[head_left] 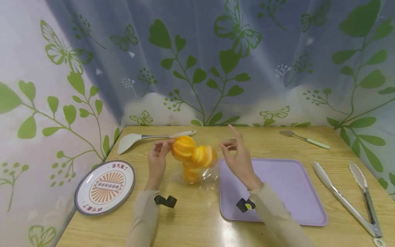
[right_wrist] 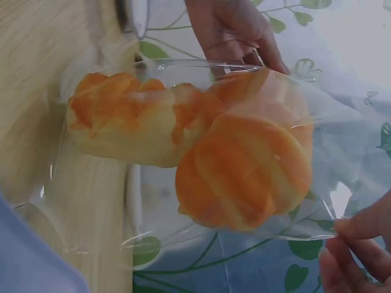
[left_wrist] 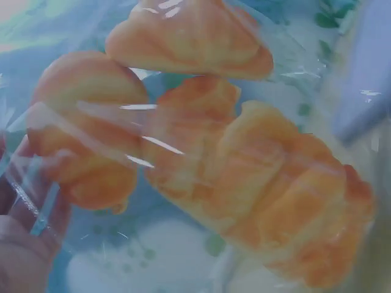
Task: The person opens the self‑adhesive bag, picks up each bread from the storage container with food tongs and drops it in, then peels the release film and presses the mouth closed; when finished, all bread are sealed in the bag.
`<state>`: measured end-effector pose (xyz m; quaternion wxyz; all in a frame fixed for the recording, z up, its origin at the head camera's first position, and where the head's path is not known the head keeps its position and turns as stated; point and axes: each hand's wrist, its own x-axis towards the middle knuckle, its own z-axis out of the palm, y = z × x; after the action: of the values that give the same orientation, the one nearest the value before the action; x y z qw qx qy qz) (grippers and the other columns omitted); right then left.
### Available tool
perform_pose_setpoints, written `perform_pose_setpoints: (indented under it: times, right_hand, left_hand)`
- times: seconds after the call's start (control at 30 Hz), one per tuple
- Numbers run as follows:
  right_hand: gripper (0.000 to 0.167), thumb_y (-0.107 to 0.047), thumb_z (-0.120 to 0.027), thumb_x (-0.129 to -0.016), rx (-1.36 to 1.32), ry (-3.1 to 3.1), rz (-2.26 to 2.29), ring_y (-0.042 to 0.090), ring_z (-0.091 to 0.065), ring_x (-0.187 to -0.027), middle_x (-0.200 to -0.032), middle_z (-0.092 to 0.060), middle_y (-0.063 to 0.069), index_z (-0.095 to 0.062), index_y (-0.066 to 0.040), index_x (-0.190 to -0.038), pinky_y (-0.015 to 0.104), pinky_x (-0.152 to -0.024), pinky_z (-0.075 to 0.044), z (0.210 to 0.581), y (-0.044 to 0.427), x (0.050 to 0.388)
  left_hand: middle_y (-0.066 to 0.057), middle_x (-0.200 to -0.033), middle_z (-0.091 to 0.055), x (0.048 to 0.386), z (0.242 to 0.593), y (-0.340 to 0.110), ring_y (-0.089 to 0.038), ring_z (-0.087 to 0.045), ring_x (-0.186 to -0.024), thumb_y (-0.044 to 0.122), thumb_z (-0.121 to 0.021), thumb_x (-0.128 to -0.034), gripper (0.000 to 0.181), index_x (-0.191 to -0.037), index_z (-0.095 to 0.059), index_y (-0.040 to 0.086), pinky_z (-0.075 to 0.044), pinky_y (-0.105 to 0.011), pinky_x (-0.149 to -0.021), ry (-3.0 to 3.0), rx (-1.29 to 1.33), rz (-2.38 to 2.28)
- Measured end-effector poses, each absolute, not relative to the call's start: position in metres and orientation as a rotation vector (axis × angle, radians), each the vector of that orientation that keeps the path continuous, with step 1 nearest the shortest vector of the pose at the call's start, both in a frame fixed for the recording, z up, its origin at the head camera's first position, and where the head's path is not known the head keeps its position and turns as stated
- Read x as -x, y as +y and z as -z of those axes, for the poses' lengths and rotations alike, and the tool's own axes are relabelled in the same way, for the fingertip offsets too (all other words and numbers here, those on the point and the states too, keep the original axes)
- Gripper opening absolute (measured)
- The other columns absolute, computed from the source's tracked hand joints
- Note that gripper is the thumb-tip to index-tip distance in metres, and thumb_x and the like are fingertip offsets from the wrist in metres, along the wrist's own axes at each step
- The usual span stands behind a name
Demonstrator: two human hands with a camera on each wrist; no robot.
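Observation:
A clear plastic bag (head_left: 210, 178) with several golden-orange bread rolls (head_left: 183, 148) inside hangs above the table between the two hands. My left hand (head_left: 157, 162) grips the bag's left side, close against one roll. On the other side, the thumb and fingertips of my right hand (head_left: 240, 158) pinch a corner of the bag, with the index finger pointing up. The right wrist view shows this right hand (right_wrist: 361, 256) on the film's corner, apart from the rolls. In the left wrist view, film partly covers the left hand (left_wrist: 33, 229).
A purple tray (head_left: 274, 192) lies under the right forearm. Left of the hands is a patterned plate (head_left: 105, 187); behind them lies a white-headed spatula (head_left: 131, 141). Farther right are a green-handled fork (head_left: 308, 139) and metal tongs (head_left: 345, 199). A leaf-printed curtain (head_left: 197, 68) closes the back.

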<state>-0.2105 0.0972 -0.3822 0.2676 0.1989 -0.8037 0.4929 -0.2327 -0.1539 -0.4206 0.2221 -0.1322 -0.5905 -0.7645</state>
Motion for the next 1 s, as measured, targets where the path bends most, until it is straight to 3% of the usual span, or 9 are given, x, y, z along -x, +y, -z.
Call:
perform_pose_setpoints:
  times: [0.1, 0.2, 0.33, 0.43, 0.7, 1.0]
  right_hand:
    - [0.056, -0.002, -0.065, -0.091, -0.496, -2.134, -1.395, 0.029, -0.069, -0.087, -0.099, -0.073, 0.017, -0.041, -0.001, -0.142, 0.032, -0.077, -0.057, 0.374, 0.095, 0.215]
    - [0.043, -0.005, -0.066, -0.092, -0.445, -2.129, -1.503, 0.027, -0.068, -0.092, -0.103, -0.073, 0.018, -0.052, 0.000, -0.132, 0.026, -0.080, -0.055, 0.373, 0.091, 0.220]
    - [0.028, -0.006, -0.066, -0.092, -0.370, -2.182, -1.668, 0.015, -0.065, -0.093, -0.106, -0.071, 0.020, -0.063, 0.000, -0.119, 0.021, -0.083, -0.053, 0.384, 0.089, 0.221]
    - [0.027, -0.009, -0.066, -0.092, -0.333, -2.235, -1.723, 0.008, -0.062, -0.093, -0.107, -0.071, 0.019, -0.065, -0.001, -0.118, 0.021, -0.086, -0.052, 0.395, 0.090, 0.218]
    - [0.026, -0.016, -0.065, -0.095, -0.272, -2.375, -1.716, 0.029, -0.064, -0.102, -0.113, -0.069, 0.017, -0.068, 0.001, -0.114, 0.038, -0.093, -0.053, 0.416, 0.090, 0.213]
    - [0.024, -0.021, -0.061, -0.097, -0.235, -2.379, -1.701, 0.029, -0.065, -0.107, -0.113, -0.070, 0.016, -0.070, -0.001, -0.108, 0.037, -0.090, -0.055, 0.415, 0.088, 0.214]
  left_hand:
    - [0.012, -0.096, -0.073, 0.236, 0.411, -0.157, -0.004, -0.068, -0.093, 0.013, -0.056, -0.0993, 0.007, -0.095, -0.060, 0.017, -0.054, -0.021, -0.091, -1.531, 0.355, 2.075]
    - [0.010, -0.095, -0.074, 0.238, 0.408, -0.158, -0.005, -0.069, -0.092, 0.009, -0.057, -0.0978, 0.012, -0.093, -0.063, 0.018, -0.054, -0.022, -0.091, -1.507, 0.345, 2.084]
    - [0.013, -0.093, -0.073, 0.237, 0.419, -0.155, -0.002, -0.067, -0.090, -0.002, -0.053, -0.0959, 0.026, -0.088, -0.064, 0.020, -0.054, -0.019, -0.086, -1.595, 0.320, 2.144]
    - [0.014, -0.094, -0.073, 0.235, 0.428, -0.152, -0.001, -0.065, -0.090, -0.003, -0.052, -0.0951, 0.029, -0.086, -0.063, 0.022, -0.053, -0.016, -0.083, -1.635, 0.306, 2.155]
    - [0.010, -0.095, -0.073, 0.233, 0.432, -0.146, -0.002, -0.066, -0.093, 0.004, -0.055, -0.0957, 0.019, -0.089, -0.063, 0.020, -0.054, -0.017, -0.087, -1.545, 0.312, 2.167]
    - [0.008, -0.098, -0.075, 0.231, 0.425, -0.144, -0.006, -0.069, -0.099, 0.014, -0.053, -0.1010, 0.005, -0.099, -0.056, 0.011, -0.055, -0.022, -0.090, -1.500, 0.331, 2.276]
